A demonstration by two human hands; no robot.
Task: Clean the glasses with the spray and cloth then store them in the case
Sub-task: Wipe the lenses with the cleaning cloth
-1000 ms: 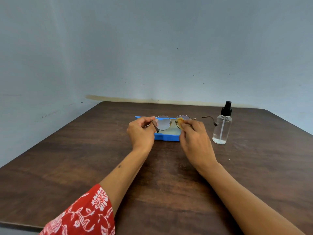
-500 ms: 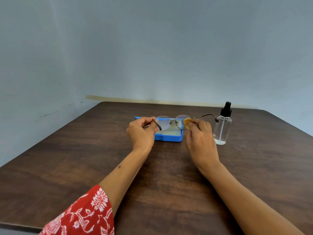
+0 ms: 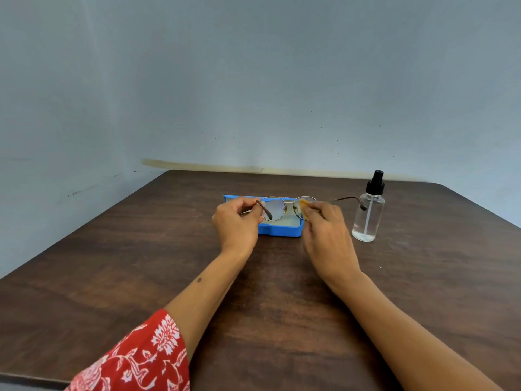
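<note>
Glasses point(image 3: 284, 206), round thin-metal frame, clear lenses: held above open blue plastic case point(image 3: 279, 228) on dark wooden surface point(image 3: 141, 263); left hand point(image 3: 236, 221) pinches one temple; right hand point(image 3: 324, 230) pinches small yellow cloth point(image 3: 304, 207), now back on the right lens after sliding to its outer rim; wiping evidently unfinished; clear spray bottle point(image 3: 368, 215) stands just beside.

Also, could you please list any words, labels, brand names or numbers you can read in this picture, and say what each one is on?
None can be read.
Spray bottle: clear, with a black pump top; no label or print shows.
Blue glasses case: plain walls, no lettering visible.
Glasses: any marking on the temples is too small to tell.
Yellow cloth: mostly hidden by the right hand; no print seen.
Red sleeve: white floral pattern only.
</note>
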